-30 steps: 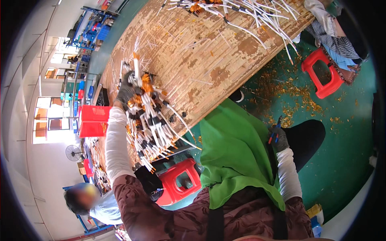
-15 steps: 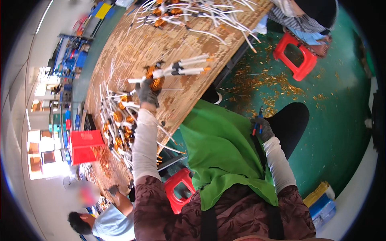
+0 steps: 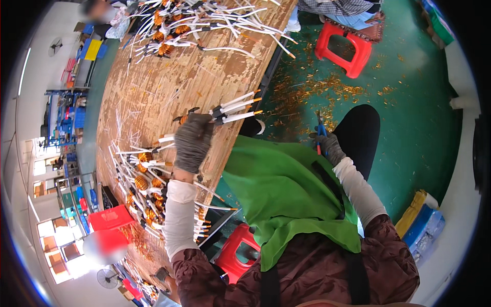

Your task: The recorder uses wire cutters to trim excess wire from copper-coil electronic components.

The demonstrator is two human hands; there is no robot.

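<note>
My left hand [image 3: 194,142], in a grey glove, is closed over a copper wire coil with white-sleeved leads [image 3: 236,108] on the wooden table. Most of the coil is hidden beneath that hand. The leads stick out to the right past black bands, their bare copper tips near the table's edge. Over my lap, my right hand [image 3: 330,147], also gloved, grips pliers [image 3: 321,132] with blue and red handles, jaws pointing away from me. Beside my left forearm lies a pile of similar copper coils [image 3: 141,182] with white leads.
More coils with white leads [image 3: 171,30] cover the table's far end. White scraps [image 3: 120,123] lie along its left side. A red bin [image 3: 110,219] stands at the left. Copper-coloured clippings [image 3: 327,92] litter the green floor near a red stool [image 3: 353,64], where another person sits.
My left hand has turned and now covers more of the coil, whose leads lie closer to the table's edge. The pliers stay in my right hand. The whole view has shifted.
</note>
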